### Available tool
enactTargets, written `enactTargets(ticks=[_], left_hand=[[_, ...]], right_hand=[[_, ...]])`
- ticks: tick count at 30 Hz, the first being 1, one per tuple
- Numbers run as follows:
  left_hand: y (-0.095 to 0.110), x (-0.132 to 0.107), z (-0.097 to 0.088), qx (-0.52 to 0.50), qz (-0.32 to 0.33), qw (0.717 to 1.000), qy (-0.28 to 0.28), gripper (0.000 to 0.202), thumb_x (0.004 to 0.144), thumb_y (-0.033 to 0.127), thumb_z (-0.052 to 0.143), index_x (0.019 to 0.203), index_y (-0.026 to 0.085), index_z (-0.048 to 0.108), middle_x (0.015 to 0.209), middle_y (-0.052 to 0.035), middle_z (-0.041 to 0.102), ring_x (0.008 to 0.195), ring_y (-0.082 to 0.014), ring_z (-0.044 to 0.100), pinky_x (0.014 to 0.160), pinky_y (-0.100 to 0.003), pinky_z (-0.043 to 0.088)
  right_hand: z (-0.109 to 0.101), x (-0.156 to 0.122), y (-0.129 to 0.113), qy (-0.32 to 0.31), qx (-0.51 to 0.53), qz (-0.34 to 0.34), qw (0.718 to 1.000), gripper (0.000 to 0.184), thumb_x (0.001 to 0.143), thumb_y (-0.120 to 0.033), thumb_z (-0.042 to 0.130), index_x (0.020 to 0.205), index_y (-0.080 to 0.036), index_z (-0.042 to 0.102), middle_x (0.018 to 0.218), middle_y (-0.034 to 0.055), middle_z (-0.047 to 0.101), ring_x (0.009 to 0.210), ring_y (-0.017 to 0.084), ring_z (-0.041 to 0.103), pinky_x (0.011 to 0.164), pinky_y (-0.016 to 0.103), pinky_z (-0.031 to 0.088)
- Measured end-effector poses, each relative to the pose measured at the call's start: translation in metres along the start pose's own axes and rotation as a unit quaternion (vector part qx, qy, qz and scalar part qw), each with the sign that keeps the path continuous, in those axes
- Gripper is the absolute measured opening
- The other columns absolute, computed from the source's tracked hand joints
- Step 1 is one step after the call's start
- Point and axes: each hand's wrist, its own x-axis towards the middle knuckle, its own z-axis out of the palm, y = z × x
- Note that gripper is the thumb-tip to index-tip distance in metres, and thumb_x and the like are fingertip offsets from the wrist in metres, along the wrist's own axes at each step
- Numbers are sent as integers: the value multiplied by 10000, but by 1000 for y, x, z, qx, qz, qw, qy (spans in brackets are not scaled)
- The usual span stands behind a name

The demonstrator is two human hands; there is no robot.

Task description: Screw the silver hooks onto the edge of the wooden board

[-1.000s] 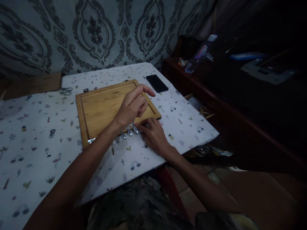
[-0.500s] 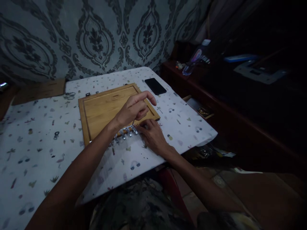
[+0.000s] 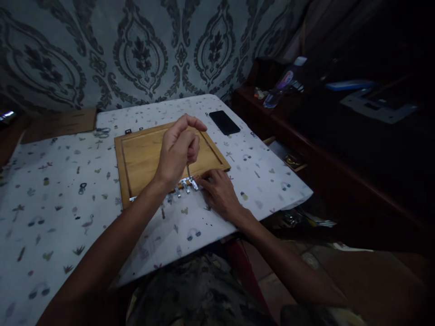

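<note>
A wooden board (image 3: 146, 156) with a raised rim lies flat on a patterned tablecloth (image 3: 50, 217). Along its near edge sits a row of small metal hooks (image 3: 185, 184). My left hand (image 3: 178, 151) hovers over that edge, fingers curled round a thin metal tool that points down at the hooks. My right hand (image 3: 219, 192) rests on the cloth just right of the hooks, its fingertips pressed against the board's near right corner.
A black phone (image 3: 224, 122) lies beyond the board. Small metal rings (image 3: 102, 132) and clips lie near the board's far left corner. A dark wooden cabinet (image 3: 326, 149) stands to the right with a plastic bottle (image 3: 283, 81) on it. A patterned wall stands behind the table.
My left hand has turned more upright and drawn back left, its forefinger curling in; the thin tool now shows below it. My right hand has stayed in place.
</note>
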Motion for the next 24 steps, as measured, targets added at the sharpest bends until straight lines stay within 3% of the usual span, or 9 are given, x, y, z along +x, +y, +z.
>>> enactTargets(ticks=[15,24], left_hand=[[-26,-8,0,-30,11,999,0,88,876,189,447,864,209,532,479,113,254,396,-65,210,408,-189,182],[-27,-9,0,1,16,999,-28,94,902,197,443,882,211,533,491,103,267,413,-71,247,425,-204,199]], right_hand=[[-3,1,-1,-11,0,5,1000,440,872,-61,544,1246,-237,697,1060,121,608,980,273,489,827,405,398],[-3,1,-2,-22,11,15,1000,429,865,-65,564,1234,-236,701,1068,117,609,987,276,483,829,404,385]])
